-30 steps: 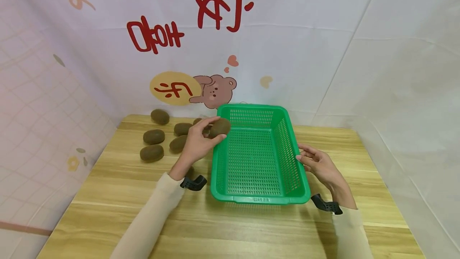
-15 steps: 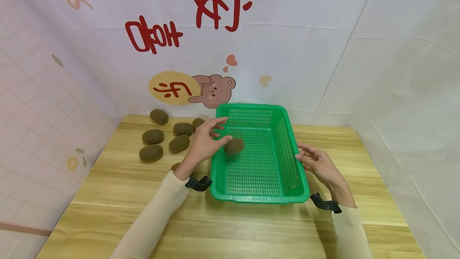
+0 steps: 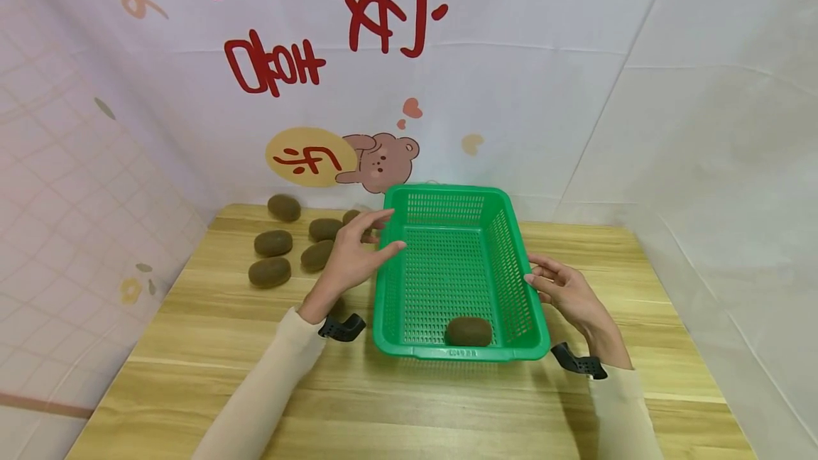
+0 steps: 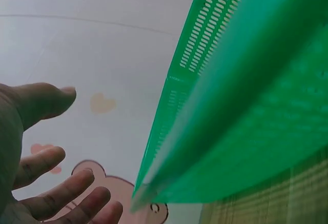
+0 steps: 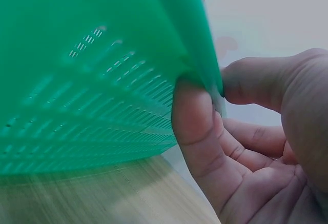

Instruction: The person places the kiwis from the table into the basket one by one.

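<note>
A brown kiwi (image 3: pixel 469 331) lies at the near end of the green plastic basket (image 3: pixel 447 354), inside it. My left hand (image 3: pixel 355 250) hovers by the basket's left rim, thumb and fingers spread apart and holding nothing; the left wrist view shows the same empty hand (image 4: pixel 48 157) beside the green wall. On the opposite side my right hand (image 3: pixel 571 297) pinches the right rim. In the right wrist view the thumb and index finger of this hand (image 5: pixel 261 147) press the rim from both sides.
Several more kiwis lie on the wooden table left of the basket, among them one kiwi (image 3: pixel 270 272) at the near left and another kiwi (image 3: pixel 284 208) at the back. Some are partly hidden behind the left hand. A printed white cloth (image 3: pixel 524 91) hangs behind the table (image 3: pixel 409 417).
My left hand let go of a kiwi over the basket; the kiwi dropped in and rolled to the near end. The left hand then drew back slightly left. The right hand stayed at the rim.
</note>
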Available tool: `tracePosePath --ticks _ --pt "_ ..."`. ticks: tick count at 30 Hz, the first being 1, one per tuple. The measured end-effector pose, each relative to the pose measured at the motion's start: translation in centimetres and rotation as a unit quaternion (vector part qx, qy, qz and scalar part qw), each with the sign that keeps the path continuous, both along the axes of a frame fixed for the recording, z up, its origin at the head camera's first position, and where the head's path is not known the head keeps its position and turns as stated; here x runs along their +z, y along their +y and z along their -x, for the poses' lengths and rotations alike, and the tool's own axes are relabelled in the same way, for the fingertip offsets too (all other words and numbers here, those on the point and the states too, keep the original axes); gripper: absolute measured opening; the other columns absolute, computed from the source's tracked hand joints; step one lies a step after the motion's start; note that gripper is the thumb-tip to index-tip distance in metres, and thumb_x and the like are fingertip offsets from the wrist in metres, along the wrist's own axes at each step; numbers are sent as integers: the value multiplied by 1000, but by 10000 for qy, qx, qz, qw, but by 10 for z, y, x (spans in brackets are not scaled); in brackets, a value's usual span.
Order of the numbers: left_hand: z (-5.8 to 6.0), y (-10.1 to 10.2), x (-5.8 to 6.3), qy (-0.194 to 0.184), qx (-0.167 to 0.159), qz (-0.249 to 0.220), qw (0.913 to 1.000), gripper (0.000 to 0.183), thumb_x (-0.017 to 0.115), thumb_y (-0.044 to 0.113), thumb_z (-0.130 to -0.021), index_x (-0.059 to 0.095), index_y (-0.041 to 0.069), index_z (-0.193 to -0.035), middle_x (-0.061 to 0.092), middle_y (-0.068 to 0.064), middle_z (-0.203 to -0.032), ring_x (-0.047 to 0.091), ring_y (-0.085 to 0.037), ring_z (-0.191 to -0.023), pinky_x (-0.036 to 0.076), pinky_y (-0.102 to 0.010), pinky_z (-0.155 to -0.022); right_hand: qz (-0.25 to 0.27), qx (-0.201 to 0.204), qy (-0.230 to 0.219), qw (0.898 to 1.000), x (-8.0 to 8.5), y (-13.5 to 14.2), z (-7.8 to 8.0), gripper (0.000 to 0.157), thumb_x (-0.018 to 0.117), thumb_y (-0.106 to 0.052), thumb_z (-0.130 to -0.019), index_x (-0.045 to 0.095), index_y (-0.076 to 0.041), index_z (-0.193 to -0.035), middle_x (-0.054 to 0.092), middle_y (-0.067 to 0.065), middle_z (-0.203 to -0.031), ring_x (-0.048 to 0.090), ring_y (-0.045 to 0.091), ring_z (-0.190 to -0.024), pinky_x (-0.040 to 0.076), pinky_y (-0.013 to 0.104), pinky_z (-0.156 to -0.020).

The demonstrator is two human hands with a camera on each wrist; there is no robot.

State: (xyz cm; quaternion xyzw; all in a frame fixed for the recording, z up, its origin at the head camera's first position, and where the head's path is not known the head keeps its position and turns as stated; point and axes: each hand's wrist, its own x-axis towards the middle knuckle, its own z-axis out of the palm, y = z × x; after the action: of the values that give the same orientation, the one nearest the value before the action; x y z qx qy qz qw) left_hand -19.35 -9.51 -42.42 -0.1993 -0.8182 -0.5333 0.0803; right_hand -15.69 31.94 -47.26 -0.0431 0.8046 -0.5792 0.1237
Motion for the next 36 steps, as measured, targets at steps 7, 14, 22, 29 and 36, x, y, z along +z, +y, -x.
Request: tracePosePath --ticks 7,14,22,29,36 --pt "-5 -15 -8 -139 210 97 9996 61 82 27 -89 58 18 -145 62 -10 -134 58 -26 -125 53 -54 -102 -9 -33 -18 10000 -1 1 0 68 65 -35 -102 37 -10 -159 57 0 -108 57 7 -89 56 26 -78" --pt "-10 -29 -18 -122 324 142 9993 64 83 26 -88 57 19 -146 61 -8 -136 57 -26 -128 52 -57 -103 -37 -33 -5 10000 -2 2 -1 68 65 -36 -102 37 -11 -159 55 1 -110 57 8 -91 57 27 -81" --pt "-18 -47 -27 -249 571 446 9971 69 83 36 -88 53 24 -149 57 -6 -142 53 -25 -131 48 -55 -105 -81 -54 -16 10000 0 2 -2 69 65 -37 -102 37 -11 -159 56 1 -111 57 8 -92 56 27 -83" --pt "-27 -60 -37 -488 682 751 9936 71 82 44 -87 52 30 -149 55 -4 -145 51 -30 -130 44 -59 -107 -50 -29 -2 10000 0 1 0 69 65 -37 -102 38 -11 -159 57 1 -109 56 9 -91 56 27 -82" --pt "-32 -72 -49 -497 502 875 9937 75 82 46 -87 49 29 -152 51 -7 -150 48 -37 -138 42 -61 -110 -45 -28 -19 10000 0 -1 0 69 65 -36 -102 37 -10 -159 57 1 -109 57 8 -92 56 27 -83"
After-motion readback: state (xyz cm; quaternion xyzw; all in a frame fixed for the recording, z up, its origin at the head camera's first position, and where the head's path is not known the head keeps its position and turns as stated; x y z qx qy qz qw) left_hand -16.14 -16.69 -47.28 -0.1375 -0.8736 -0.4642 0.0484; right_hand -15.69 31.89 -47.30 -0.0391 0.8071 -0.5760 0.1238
